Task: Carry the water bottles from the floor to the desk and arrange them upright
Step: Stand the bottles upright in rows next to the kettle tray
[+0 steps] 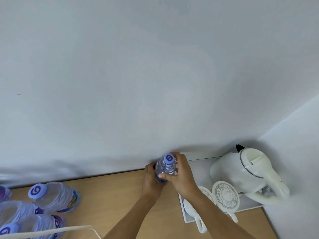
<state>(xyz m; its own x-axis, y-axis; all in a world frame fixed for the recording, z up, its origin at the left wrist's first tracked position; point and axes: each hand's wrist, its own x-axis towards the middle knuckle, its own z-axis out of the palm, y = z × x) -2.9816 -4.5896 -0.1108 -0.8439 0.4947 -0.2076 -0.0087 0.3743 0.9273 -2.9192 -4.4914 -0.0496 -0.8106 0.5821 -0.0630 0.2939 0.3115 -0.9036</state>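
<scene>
At the far left edge a bit of one more bottle [4, 193] peeks in. Next to it stands a water bottle with a purple cap [55, 197] on the wooden bench [112, 195]. Two more bottles [25, 219] stand nearer, at the left corner, close together. A pale cord [51, 231] runs across the near left part of the view, in front of them.

In the middle, by the wall [155, 75], both hands hold one small water bottle [165, 168]. It stands upright at the far edge of the bench, with its purple cap on top. The left hand [151, 180] wraps around the left side of the bottle. The right hand [181, 175] curls around the right side, and its thumb lies across the front. It is hard to tell if the bottom of the bottle touches the bench, because the hands hide it.

To the right lies a white tray [193, 164]. On it are round white cups with lids [225, 195] and handles. At the far right of the tray stands a white kettle [248, 175], in the corner by the wall.
</scene>
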